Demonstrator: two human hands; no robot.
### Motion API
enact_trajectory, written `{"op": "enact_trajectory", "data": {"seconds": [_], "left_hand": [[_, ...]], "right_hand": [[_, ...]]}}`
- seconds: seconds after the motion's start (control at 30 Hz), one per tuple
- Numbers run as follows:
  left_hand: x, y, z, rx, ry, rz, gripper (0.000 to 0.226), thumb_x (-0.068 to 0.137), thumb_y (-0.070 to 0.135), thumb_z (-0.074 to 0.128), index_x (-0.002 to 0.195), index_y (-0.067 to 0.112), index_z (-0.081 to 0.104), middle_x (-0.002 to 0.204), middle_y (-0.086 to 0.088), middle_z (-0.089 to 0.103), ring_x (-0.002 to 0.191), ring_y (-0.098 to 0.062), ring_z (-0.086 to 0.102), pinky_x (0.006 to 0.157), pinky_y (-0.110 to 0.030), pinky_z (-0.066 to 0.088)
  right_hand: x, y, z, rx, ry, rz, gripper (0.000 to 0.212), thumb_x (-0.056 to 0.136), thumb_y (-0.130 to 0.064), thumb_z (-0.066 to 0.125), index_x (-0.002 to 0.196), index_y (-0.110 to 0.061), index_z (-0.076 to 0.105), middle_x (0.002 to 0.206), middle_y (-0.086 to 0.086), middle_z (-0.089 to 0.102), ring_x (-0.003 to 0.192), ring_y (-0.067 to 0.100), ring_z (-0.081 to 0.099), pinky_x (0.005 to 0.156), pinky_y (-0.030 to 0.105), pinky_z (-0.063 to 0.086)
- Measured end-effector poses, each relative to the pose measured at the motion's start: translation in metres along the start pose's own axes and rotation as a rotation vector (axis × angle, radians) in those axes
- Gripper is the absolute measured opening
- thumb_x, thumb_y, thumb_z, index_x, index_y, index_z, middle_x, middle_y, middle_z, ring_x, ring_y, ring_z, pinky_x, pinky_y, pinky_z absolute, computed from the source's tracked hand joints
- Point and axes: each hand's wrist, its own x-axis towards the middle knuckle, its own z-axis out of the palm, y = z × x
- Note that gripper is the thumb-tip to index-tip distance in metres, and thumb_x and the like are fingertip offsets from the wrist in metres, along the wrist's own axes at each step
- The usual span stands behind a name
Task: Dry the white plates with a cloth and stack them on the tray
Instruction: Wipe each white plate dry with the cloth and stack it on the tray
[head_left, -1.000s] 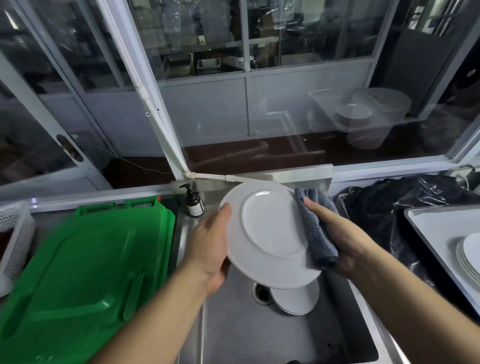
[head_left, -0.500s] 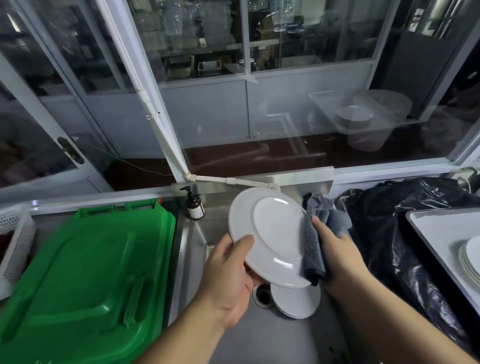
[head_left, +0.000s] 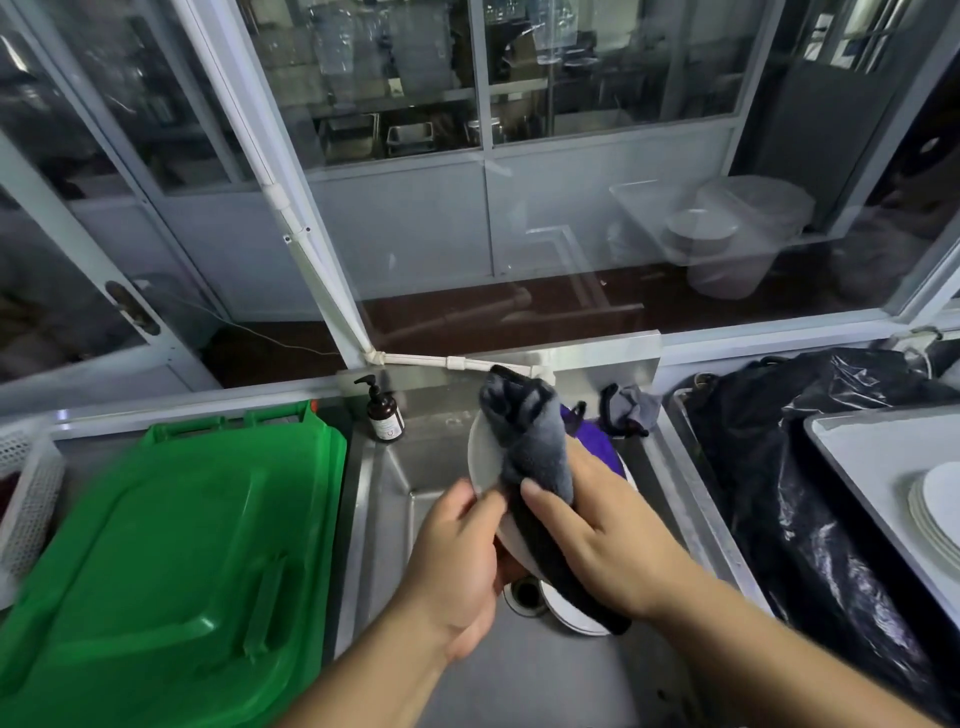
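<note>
Over the steel sink my left hand grips the lower left rim of a white plate, held tilted. My right hand presses a grey cloth across the plate's face, and the cloth covers most of it. Another white plate lies in the sink by the drain, partly hidden under my hands. A stack of white plates sits on the grey tray at the right edge.
A green plastic bin lid fills the left counter, with a white mesh basket beside it. A brown pump bottle stands at the sink's back corner. A black plastic bag lies between sink and tray. A purple and grey cloth lies behind.
The plate has dropped lower and turned, and my right hand has slid the cloth from its right edge over its face. My left hand has shifted along the lower rim.
</note>
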Motion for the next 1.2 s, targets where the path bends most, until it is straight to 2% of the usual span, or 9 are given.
{"op": "enact_trajectory", "data": {"seconds": [0.13, 0.27, 0.4, 0.53, 0.6, 0.73, 0.9, 0.97, 1.2], "left_hand": [[-0.002, -0.009, -0.006, -0.026, -0.045, 0.017, 0.020, 0.108, 0.007, 0.052, 0.120, 0.001, 0.067, 0.120, -0.026, 0.074, 0.120, -0.041, 0.069, 0.113, -0.069, 0.043], [-0.009, -0.019, -0.010, 0.088, -0.180, 0.179, 0.030, 0.095, 0.033, 0.067, 0.124, 0.025, 0.074, 0.127, -0.015, 0.075, 0.125, -0.039, 0.067, 0.110, -0.066, 0.047], [-0.011, -0.022, -0.015, 0.298, -0.164, 0.314, 0.030, 0.093, 0.050, 0.065, 0.113, 0.029, 0.073, 0.111, -0.013, 0.076, 0.106, -0.033, 0.069, 0.099, -0.073, 0.051], [-0.014, -0.023, -0.015, 0.531, -0.141, 0.423, 0.021, 0.094, 0.054, 0.058, 0.096, 0.035, 0.067, 0.085, 0.009, 0.073, 0.081, -0.009, 0.065, 0.082, -0.038, 0.062], [-0.015, -0.024, -0.017, 0.691, -0.130, 0.475, 0.017, 0.096, 0.052, 0.052, 0.092, 0.039, 0.063, 0.073, 0.012, 0.067, 0.066, 0.003, 0.053, 0.062, -0.021, 0.048], [-0.007, -0.027, -0.021, 0.941, -0.171, 0.469, 0.012, 0.101, 0.031, 0.051, 0.104, 0.039, 0.059, 0.068, 0.015, 0.062, 0.053, -0.004, 0.049, 0.050, -0.013, 0.031], [0.009, -0.023, -0.032, 1.382, -0.221, 0.654, 0.053, 0.104, 0.021, 0.048, 0.154, 0.038, 0.046, 0.140, 0.004, 0.068, 0.118, -0.021, 0.065, 0.089, -0.022, 0.050], [0.014, -0.022, -0.030, 1.514, -0.253, 0.690, 0.063, 0.103, 0.015, 0.048, 0.163, 0.030, 0.036, 0.161, -0.001, 0.051, 0.141, -0.024, 0.054, 0.110, -0.037, 0.049], [0.021, -0.027, -0.020, 1.765, -0.153, 0.984, 0.057, 0.094, 0.015, 0.040, 0.147, 0.016, 0.062, 0.150, -0.015, 0.060, 0.137, -0.035, 0.060, 0.110, -0.052, 0.052]], "right_hand": [[0.028, 0.003, -0.012, -0.162, -0.061, -0.142, 0.047, 0.107, -0.035, 0.057, 0.152, -0.021, 0.054, 0.156, -0.015, 0.051, 0.147, 0.005, 0.043, 0.120, 0.023, 0.032], [0.048, 0.006, -0.010, -0.138, 0.177, 0.021, 0.009, 0.101, -0.046, 0.055, 0.103, -0.040, 0.061, 0.102, -0.030, 0.066, 0.095, -0.005, 0.060, 0.080, 0.006, 0.039], [0.058, 0.010, -0.007, 0.095, 0.377, 0.381, 0.025, 0.093, -0.070, 0.047, 0.091, -0.050, 0.062, 0.090, -0.031, 0.071, 0.094, -0.010, 0.064, 0.077, 0.014, 0.043], [0.058, 0.009, 0.002, 0.406, 0.478, 0.700, 0.039, 0.099, -0.065, 0.047, 0.113, -0.035, 0.068, 0.114, -0.011, 0.073, 0.106, 0.018, 0.065, 0.093, 0.034, 0.050], [0.054, 0.006, 0.007, 0.671, 0.519, 0.862, 0.044, 0.105, -0.053, 0.051, 0.134, -0.023, 0.064, 0.123, 0.001, 0.072, 0.109, 0.026, 0.068, 0.097, 0.044, 0.054], [0.041, -0.001, 0.014, 1.148, 0.469, 0.906, 0.025, 0.106, -0.037, 0.060, 0.109, -0.014, 0.070, 0.102, 0.000, 0.079, 0.084, 0.016, 0.075, 0.071, 0.034, 0.056], [0.037, -0.006, -0.008, 1.278, 0.316, 0.792, 0.078, 0.090, -0.053, 0.078, 0.145, -0.002, 0.057, 0.138, 0.029, 0.066, 0.130, 0.049, 0.063, 0.110, 0.061, 0.052], [0.036, -0.001, -0.017, 1.273, 0.273, 0.812, 0.070, 0.092, -0.036, 0.079, 0.146, 0.000, 0.053, 0.136, 0.030, 0.067, 0.121, 0.048, 0.068, 0.099, 0.058, 0.059], [0.015, 0.030, -0.033, 1.287, 0.328, 0.938, 0.043, 0.096, -0.004, 0.057, 0.138, 0.003, 0.056, 0.097, 0.023, 0.074, 0.071, 0.036, 0.076, 0.054, 0.042, 0.061]]}}
